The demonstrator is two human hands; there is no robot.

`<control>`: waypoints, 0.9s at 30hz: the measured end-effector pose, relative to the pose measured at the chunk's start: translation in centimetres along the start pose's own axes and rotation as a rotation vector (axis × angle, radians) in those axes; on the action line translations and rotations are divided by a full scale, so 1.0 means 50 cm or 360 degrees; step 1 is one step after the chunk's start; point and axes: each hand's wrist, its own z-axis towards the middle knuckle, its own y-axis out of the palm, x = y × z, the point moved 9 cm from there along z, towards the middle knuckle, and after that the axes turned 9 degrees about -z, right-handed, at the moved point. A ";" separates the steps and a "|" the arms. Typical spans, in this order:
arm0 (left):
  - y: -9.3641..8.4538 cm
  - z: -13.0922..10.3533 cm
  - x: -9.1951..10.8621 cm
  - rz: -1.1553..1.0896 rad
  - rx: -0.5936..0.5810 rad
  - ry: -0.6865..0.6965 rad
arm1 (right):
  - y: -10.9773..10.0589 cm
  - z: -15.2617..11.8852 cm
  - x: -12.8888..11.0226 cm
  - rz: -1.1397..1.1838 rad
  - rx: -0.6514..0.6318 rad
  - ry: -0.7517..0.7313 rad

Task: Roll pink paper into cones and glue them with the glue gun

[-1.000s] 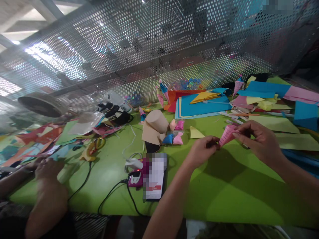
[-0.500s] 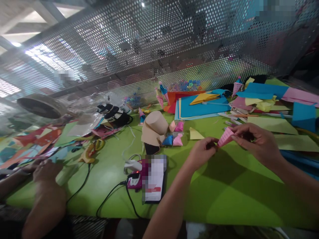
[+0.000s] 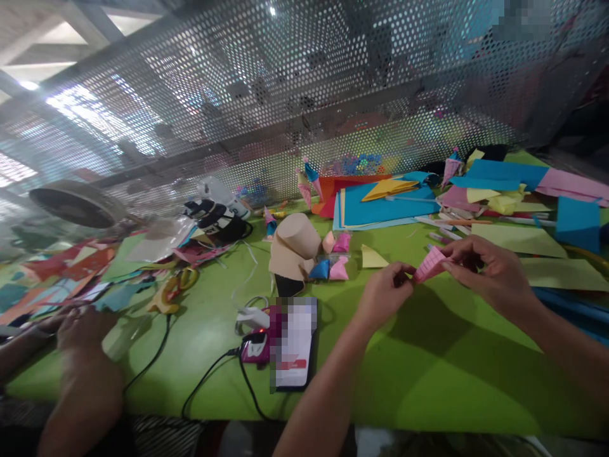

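Head view: person's L hand [image 3: 384,292] is pinching the narrow end of a pink lined paper cone [image 3: 429,264] btwn thumb & fingertips. R hand [image 3: 490,270] is gripping the cone's wide end, thumb & index pressing on it; can't tell exactly how its other fingers are sitting. Cone is tilting, tip down toward L hand, & hanging above the green tabletop [image 3: 451,381], w/ a shadow falling below.

A pale yellow paper triangle [image 3: 373,256] is lying nr L hand. Pale yellow sheets [image 3: 518,240] are lying beside R hand. Left of the triangle, a blue pillow-shaped pc [image 3: 320,270] & a pink one [image 3: 339,268] are sitting next to a tan roll [image 3: 299,235]. Smartphone [image 3: 299,343], screen partly blurred, is resting against a purple power strip [image 3: 257,348]. Farther L, a yellow glue gun [image 3: 169,295] is lying nr a co-worker's hand [image 3: 85,324]. Blue sheets [image 3: 364,208] are stacking up behind, nr a perforated screen [image 3: 266,108].
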 end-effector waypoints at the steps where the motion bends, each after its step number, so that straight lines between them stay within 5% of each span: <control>1: 0.000 0.000 -0.003 -0.0015 0.0009 -0.0015 | 0.000 0.000 -0.001 0.0008 -0.0004 -0.0001; 15: 0.001 0.001 -0.021 -0.0040 0.0084 -0.0047 | 0.001 0.002 -0.013 0.0031 -0.0045 -0.0045; 27: 0.041 0.007 -0.037 -0.0852 -0.0126 -0.0262 | 0.007 -0.002 -0.037 0.0137 -0.0148 -0.0204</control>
